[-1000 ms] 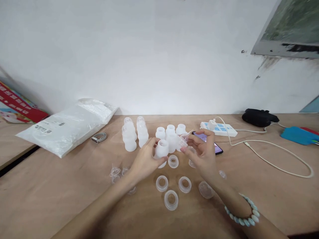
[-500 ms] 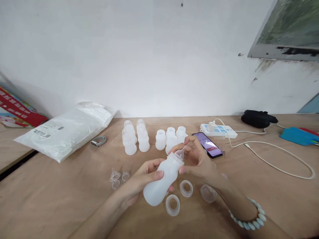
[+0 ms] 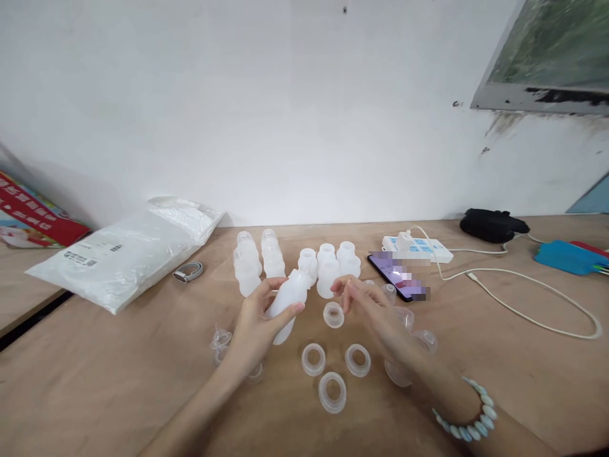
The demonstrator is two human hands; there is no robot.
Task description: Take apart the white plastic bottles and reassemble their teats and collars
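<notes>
My left hand (image 3: 254, 324) grips a white translucent bottle (image 3: 288, 301), tilted with its neck toward the far right, above the wooden table (image 3: 118, 374). My right hand (image 3: 375, 314) hovers just right of it, fingers loosely curled over a clear ring (image 3: 333, 314) lying on the table; nothing visible is in it. Three more clear rings (image 3: 332, 391) lie nearer to me. Several upright white bottles (image 3: 328, 270) stand behind the hands, some of them capped (image 3: 247, 263). Clear caps (image 3: 423, 339) lie under my right forearm.
A white plastic bag (image 3: 124, 251) lies at the back left, with a grey band (image 3: 189, 271) beside it. A phone (image 3: 397, 276), a power strip (image 3: 419, 247) with a white cable (image 3: 537, 304), a black object (image 3: 492, 224) and a blue item (image 3: 566, 257) sit at the right.
My left hand has carried the bottle up and away from me, toward the standing bottles. My right hand has let go of the bottle's neck and moved to the ring.
</notes>
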